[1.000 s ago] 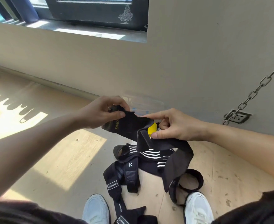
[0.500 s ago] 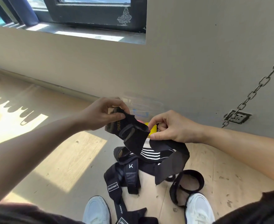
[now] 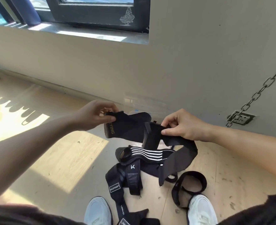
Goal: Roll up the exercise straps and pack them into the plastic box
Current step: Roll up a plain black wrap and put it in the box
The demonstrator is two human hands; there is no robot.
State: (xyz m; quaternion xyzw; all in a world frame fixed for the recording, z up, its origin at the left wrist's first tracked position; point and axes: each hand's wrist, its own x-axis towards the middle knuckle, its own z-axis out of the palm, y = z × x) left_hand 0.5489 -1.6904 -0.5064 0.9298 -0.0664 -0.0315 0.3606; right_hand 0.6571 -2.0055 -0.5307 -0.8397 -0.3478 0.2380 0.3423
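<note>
I hold one black strap (image 3: 129, 127) with gold lettering stretched between both hands above the floor. My left hand (image 3: 95, 116) pinches its lettered end between thumb and fingers. My right hand (image 3: 181, 125) pinches the strap further along, and the long tail (image 3: 174, 161) hangs down from it. Below lies a pile of black straps (image 3: 134, 166), one with white stripes, others with white labels. A clear plastic box (image 3: 143, 103) sits against the wall behind my hands, mostly hidden by them.
My two white shoes (image 3: 98, 211) (image 3: 200, 210) stand on the wooden floor beside the pile. A loose strap loop (image 3: 189, 185) lies by the right shoe. A metal chain (image 3: 254, 98) runs from a wall plate (image 3: 239, 118) at right. The window sill is above left.
My hands have moved apart, drawing the strap out flatter between them. The yellow item seen behind the strap earlier is now hidden.
</note>
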